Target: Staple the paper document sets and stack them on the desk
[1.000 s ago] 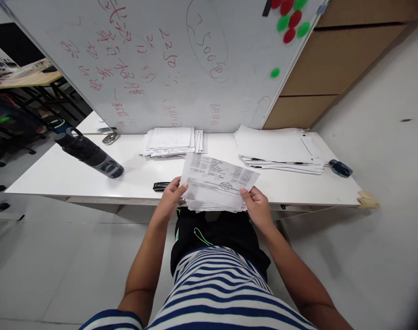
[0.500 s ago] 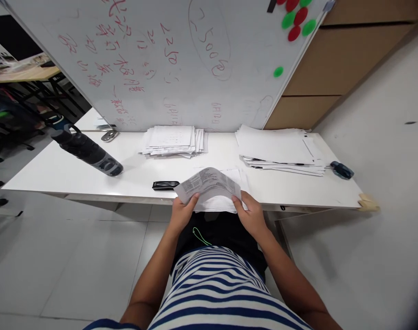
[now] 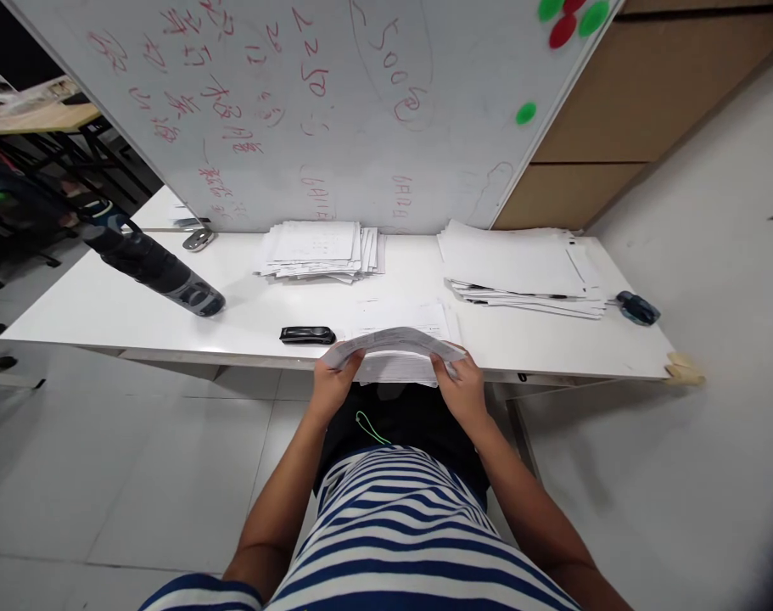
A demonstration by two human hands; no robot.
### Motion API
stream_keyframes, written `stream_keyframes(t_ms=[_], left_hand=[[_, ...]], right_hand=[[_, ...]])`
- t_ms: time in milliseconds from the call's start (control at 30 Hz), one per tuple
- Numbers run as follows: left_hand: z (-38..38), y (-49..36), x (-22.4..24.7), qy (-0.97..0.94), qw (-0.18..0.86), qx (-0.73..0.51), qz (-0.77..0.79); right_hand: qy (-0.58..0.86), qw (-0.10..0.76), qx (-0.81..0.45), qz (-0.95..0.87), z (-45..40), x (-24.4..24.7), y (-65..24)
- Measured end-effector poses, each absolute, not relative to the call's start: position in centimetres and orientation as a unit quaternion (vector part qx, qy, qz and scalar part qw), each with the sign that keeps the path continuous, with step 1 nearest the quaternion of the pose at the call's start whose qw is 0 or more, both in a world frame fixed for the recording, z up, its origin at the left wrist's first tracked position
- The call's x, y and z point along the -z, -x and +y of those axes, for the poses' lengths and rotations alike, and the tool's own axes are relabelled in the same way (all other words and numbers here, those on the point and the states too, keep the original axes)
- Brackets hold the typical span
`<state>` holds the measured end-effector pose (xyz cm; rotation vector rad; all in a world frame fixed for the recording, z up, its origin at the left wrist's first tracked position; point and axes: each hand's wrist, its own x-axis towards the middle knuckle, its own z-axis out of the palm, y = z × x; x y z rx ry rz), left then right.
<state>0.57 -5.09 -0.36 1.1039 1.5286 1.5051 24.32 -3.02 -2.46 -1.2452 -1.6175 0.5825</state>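
At the desk's near edge (image 3: 570, 368), my left hand (image 3: 333, 392) and right hand (image 3: 463, 392) pinched the printed paper's (image 3: 395, 339) opposite ends, probably supporting its arch.

blue-and-white striped short-sleeved top (image 3: 402, 518), black bottoms (image 3: 411, 420), bright green cord (image 3: 372, 431)

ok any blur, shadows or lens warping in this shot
In the head view: bottle seems to lean outward, likely wide-angle stretch; faint shadow beside it on the desk; print on bent sheet unreadable; lower-right corner dark and blurred.
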Motion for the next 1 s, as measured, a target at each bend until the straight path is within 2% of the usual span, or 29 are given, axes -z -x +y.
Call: stream_keyframes(t_ms=[300,433,500,567,700,833,1000], left_hand=[[-5.1,-0.5,0.3,-0.398,0.349,-0.581,0.619],[-4.5,2.1,-0.5,-0.442,0.279,-0.594,0.611],[-3.7,4.5,-0.6,-0.5,0.221,-0.546,0.635],[-2.9,7.2,-0.3,-0.581,0.159,-0.431,0.672],[-1.7,10.6,0.9,-0.657,0.086,-0.26,0.703],[-1.5,11.0,1.5,-0.661,0.072,-0.231,0.711],[-1.7,10.8,1.4,-0.656,0.069,-0.256,0.706]], right_hand=[[0.559,0.446,-0.27,-0.644,-3.5,2.2,-24.4],[0.558,0.438,-0.428,-0.56,-3.9,1.5,-25.0],[0.529,0.427,-0.536,-0.5,-4.0,1.3,-25.3],[0.509,0.406,-0.613,-0.448,-4.1,1.4,-25.5],[0.508,0.374,-0.663,-0.402,-4.5,1.4,-25.3],[0.511,0.351,-0.668,-0.411,-4.7,1.3,-24.3],[0.508,0.317,-0.667,-0.444,-4.5,1.5,-23.0]])
